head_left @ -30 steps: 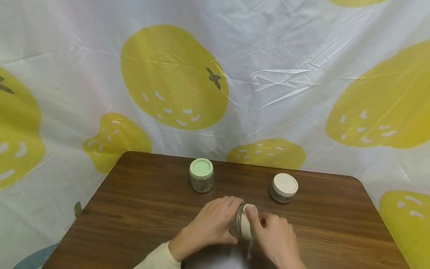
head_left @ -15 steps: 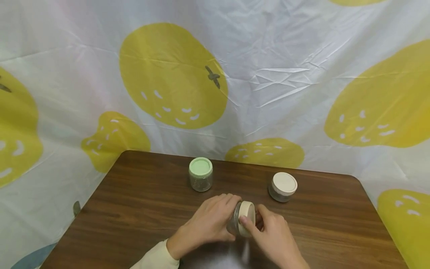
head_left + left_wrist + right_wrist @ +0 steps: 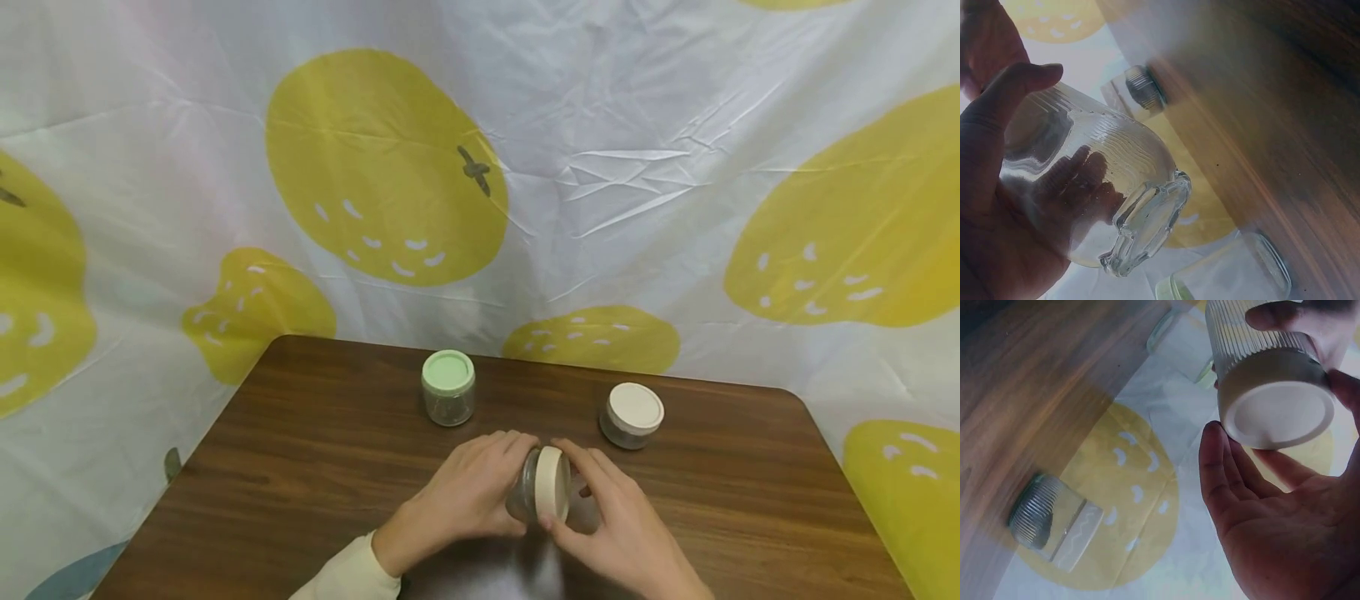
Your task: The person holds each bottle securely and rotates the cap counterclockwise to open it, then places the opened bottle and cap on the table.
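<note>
Tilted onto its side over the table, a clear ribbed glass jar (image 3: pixel 1129 140) has its cream lid (image 3: pixel 552 483) facing right. My left hand (image 3: pixel 468 492) grips the jar's body, thumb and fingers wrapped around the glass. On the lid's rim, my right hand (image 3: pixel 618 517) has its thumb at the lower edge and fingers at the upper edge. In the right wrist view the lid's round flat top (image 3: pixel 1282 415) shows, with the right fingertips (image 3: pixel 1213 434) at its rim and the palm away from it. The lid sits against the jar's mouth.
Toward the back of the brown wooden table (image 3: pixel 322 450) stands a glass jar with a green lid (image 3: pixel 449 387). A shorter glass jar with a cream lid (image 3: pixel 633 415) stands back right. Behind the table hangs a white cloth (image 3: pixel 600 208) printed with yellow lemons.
My right hand has shifted its hold: the thumb moved from the top of the lid's rim down to the lower edge, and the fingers came to the upper edge. The left hand keeps its grip.
</note>
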Action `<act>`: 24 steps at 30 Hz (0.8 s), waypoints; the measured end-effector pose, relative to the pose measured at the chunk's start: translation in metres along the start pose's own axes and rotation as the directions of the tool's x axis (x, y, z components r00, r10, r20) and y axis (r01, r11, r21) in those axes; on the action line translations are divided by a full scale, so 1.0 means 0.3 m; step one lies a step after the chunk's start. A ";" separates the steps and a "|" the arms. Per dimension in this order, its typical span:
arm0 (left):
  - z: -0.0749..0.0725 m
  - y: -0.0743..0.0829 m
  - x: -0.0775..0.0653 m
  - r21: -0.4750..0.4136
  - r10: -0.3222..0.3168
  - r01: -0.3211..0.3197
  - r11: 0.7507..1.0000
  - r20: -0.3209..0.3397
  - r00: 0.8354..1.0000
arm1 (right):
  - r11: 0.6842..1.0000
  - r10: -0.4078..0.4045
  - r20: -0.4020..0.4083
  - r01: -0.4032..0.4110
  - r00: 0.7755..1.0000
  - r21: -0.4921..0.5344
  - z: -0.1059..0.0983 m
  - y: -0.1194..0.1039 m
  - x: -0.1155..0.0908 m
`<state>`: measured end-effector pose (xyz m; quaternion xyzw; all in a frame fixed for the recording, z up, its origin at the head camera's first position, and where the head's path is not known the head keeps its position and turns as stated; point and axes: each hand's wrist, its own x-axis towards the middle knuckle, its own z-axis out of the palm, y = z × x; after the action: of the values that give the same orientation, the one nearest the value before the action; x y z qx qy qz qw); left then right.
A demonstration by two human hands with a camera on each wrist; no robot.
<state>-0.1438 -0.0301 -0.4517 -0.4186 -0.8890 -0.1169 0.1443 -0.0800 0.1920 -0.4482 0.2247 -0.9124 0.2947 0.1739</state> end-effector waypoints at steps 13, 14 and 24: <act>0.007 -0.005 0.006 -0.038 -0.023 0.023 0.999 -0.004 1.000 | 1.000 -0.021 -0.016 0.021 1.000 -0.002 -0.017 0.002 -0.002; 0.008 -0.007 0.006 -0.046 -0.029 0.029 0.999 -0.006 1.000 | 1.000 -0.020 -0.014 0.020 1.000 0.002 -0.019 0.003 -0.003; 0.003 -0.038 0.012 -0.185 -0.109 0.089 0.979 -0.101 0.989 | 1.000 0.000 -0.018 0.001 1.000 0.030 -0.041 0.023 -0.016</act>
<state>-0.1551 -0.0344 -0.4523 -0.3779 -0.8852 -0.2266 0.1491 -0.0774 0.2060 -0.4442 0.2251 -0.9061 0.3105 0.1786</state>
